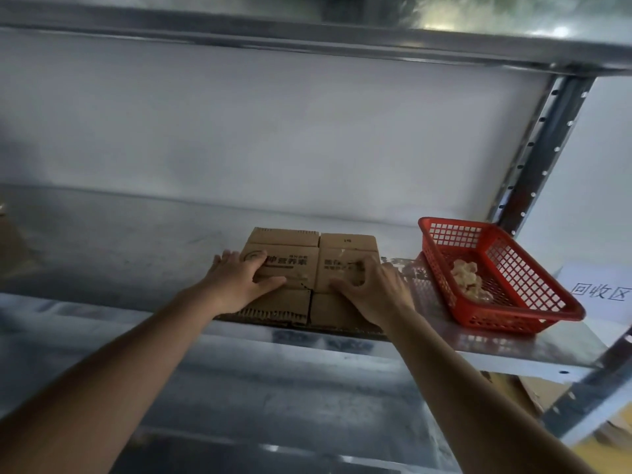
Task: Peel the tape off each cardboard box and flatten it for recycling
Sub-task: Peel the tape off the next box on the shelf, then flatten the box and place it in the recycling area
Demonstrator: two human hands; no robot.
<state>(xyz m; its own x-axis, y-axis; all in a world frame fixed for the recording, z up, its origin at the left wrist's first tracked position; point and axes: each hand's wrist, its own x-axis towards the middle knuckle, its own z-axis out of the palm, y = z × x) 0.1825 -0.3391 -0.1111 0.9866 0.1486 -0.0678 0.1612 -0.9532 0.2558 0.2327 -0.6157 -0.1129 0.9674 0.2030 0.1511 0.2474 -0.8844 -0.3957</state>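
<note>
A flattened brown cardboard box (301, 258) with dark printed characters lies on the metal shelf (136, 254), on top of other flat cardboard. My left hand (239, 278) rests flat on its left half, fingers spread and straight. Over the right half lies my right hand (369, 285), pressing down with its fingers bent at the tips; it holds nothing that I can see. No tape shows on the box's top face.
A red plastic basket (513, 302) with a crumpled wad of tape (468, 278) stands right of the box. A white paper sign (602, 292) lies at the far right. The shelf upright (543, 145) rises behind the basket. More cardboard (533, 391) sits on the lower shelf.
</note>
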